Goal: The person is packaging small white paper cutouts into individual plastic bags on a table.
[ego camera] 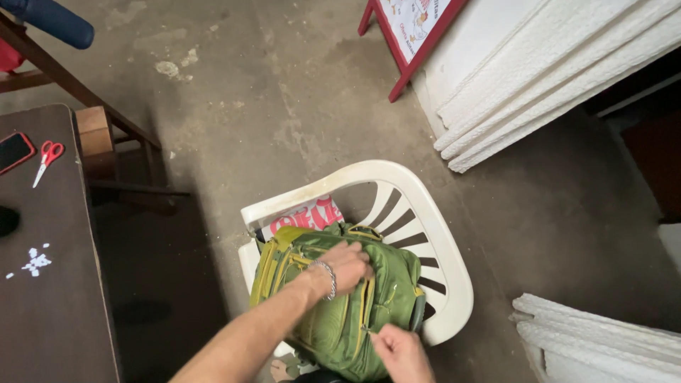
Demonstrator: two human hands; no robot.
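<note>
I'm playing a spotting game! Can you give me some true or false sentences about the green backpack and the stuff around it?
1. The green backpack sits on a white plastic chair. True.
2. The left hand rests on top of the backpack. True.
3. The right hand holds the scissors. False: it pinches at the backpack's zipper; the red-handled scissors lie on the dark table.
4. The chair is blue. False: it is white.
5. A phone lies beside the scissors. True.
</note>
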